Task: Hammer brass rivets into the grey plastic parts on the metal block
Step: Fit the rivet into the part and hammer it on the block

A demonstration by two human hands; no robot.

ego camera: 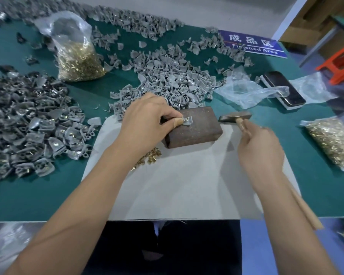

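On green bench (316, 135) | left grip (145, 124) pinches grey part (187, 120) | right grip (260, 147) holds hammer (234, 117)

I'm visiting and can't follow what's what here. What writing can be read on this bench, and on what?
"成品区": large white characters on the blue sign at the far right of the table.
"Finished Area": smaller white line beneath, same sign, partly covered by grey plastic parts.
No other readable text.
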